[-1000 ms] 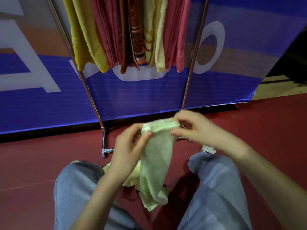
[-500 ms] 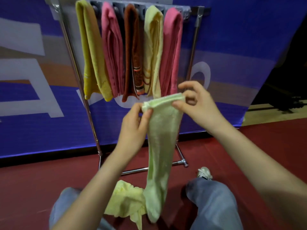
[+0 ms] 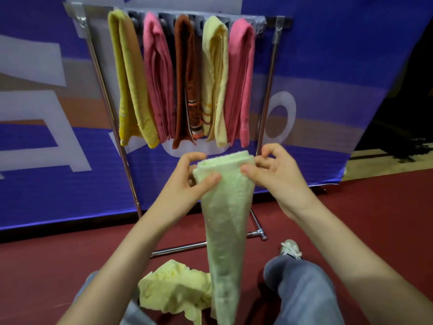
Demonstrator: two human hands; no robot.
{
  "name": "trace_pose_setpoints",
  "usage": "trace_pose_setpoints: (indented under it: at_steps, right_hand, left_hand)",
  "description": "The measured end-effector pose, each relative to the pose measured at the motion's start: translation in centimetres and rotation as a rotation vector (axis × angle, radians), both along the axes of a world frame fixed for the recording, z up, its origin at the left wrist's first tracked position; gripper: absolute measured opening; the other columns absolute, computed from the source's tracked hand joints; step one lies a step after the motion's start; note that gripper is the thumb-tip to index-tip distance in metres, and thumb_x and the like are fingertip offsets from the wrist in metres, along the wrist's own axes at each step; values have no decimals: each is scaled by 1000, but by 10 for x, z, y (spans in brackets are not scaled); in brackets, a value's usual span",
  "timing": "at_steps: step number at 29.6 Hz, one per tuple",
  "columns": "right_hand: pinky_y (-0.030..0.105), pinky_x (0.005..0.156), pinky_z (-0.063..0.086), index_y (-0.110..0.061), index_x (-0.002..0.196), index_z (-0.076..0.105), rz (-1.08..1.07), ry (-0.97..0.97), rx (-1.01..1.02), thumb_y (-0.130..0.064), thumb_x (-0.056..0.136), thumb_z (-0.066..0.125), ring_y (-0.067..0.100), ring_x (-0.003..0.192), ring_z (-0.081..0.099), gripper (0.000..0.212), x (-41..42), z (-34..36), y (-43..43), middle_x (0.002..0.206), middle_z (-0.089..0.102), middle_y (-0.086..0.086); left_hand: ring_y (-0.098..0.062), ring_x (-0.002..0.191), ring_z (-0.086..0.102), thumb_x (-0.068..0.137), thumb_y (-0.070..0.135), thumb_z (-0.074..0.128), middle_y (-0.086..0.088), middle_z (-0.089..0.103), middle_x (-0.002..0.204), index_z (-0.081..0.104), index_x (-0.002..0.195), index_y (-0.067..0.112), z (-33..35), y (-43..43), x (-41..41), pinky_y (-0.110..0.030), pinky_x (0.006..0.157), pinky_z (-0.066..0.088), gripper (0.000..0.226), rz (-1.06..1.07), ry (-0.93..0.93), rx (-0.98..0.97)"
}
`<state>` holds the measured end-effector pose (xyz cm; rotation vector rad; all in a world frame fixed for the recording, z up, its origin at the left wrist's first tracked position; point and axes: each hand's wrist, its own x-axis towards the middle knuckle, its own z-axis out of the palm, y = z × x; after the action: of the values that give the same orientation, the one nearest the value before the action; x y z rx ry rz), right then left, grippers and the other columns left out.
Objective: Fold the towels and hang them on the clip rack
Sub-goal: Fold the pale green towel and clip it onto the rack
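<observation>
Both hands on the green towel [image 3: 225, 219], which is folded into a long narrow strip. My left hand [image 3: 187, 181] pinches the top left corner, thumb on the near face and fingers curled behind. My right hand [image 3: 276, 177] pinches the top right corner the same way. The towel hangs straight down between my knees, its top fold just below the clip rack [image 3: 269, 19] and nearer to me.

Handling: light soft terry that's limp and not slippery. It holds no shape, so the layers will slide apart if let go. Best hold is where I have it, at the folded top edge with all layers pinched together, and that edge should go into a clip.

The rack holds five hung towels [image 3: 185, 78], packed side by side: mustard, pink, brown, pale yellow, pink. There may be a free clip at the right end, past the last pink one, but it's too blurry to be sure.

A crumpled yellow towel [image 3: 173, 287] lies on the red floor [image 3: 46, 266] near my left knee, not yet folded.
</observation>
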<state>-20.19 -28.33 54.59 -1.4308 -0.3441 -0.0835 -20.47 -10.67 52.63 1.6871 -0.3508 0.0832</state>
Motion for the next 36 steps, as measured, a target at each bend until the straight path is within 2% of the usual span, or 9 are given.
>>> trace_pose_setpoints:
  at_steps: [3,7,11,14,18,23,26,30,36]
  right_hand:
    - [16,55,49,-16,74,32,56,36,-12,9,80,56,4,58,62,35,-1,-10,4,70,61,7]
    - [14,59,51,-16,84,45,77,102,-54,10,79,57,1,59,62,29,-4,-27,3,78,60,7]
    - [15,61,50,-17,84,46,87,181,-105,12,77,59,1,57,61,33,-11,-56,3,76,61,4]
    - [14,60,50,-18,79,37,111,166,-108,14,76,59,1,57,61,39,-10,-66,5,65,62,-5]
    - [19,66,51,-19,79,35,113,146,-89,10,77,61,3,60,62,39,-4,-66,8,63,64,-6]
    - [18,72,52,-23,97,51,193,232,-109,-1,74,67,1,74,65,35,-6,-91,5,84,67,-5]
    - [12,67,49,-10,94,59,196,265,-262,3,84,56,-7,65,61,17,-10,-114,10,83,64,-2]
    - [16,63,46,-9,84,63,170,203,-338,2,83,58,-5,61,57,12,-9,-120,12,75,62,1]
    - [10,70,48,-23,85,59,224,262,-276,-1,84,57,-11,68,60,23,-6,-140,5,83,63,-9]
  left_hand:
    - [-1,77,66,62,37,66,7,66,89,58,97,29,4,5,2,-18,71,54,37,-50,-9,150]
    - [-6,70,61,69,31,66,8,66,70,64,80,18,2,7,2,-19,64,49,17,-32,-55,149]
    - [-7,78,58,76,23,71,9,60,81,55,101,25,-6,4,3,-16,71,46,30,-75,-30,364]
    - [-12,89,61,77,33,66,5,63,89,54,113,25,-3,-2,7,-28,83,48,39,-143,59,589]
    - [-18,70,60,80,37,64,-17,67,82,66,84,7,5,-1,9,-33,65,47,30,-187,20,553]
    - [-7,68,56,86,30,56,-5,63,77,62,84,10,7,-6,8,-22,61,45,20,-132,-75,548]
    - [-7,66,53,86,31,56,3,57,73,58,85,10,4,-5,11,-20,60,42,22,-37,-80,582]
    - [-25,80,63,82,34,61,-14,66,85,61,88,2,-3,-9,13,-37,70,49,33,-10,2,719]
    - [-27,68,61,83,28,60,-24,65,81,61,80,-4,9,-8,13,-36,61,47,32,37,-84,599]
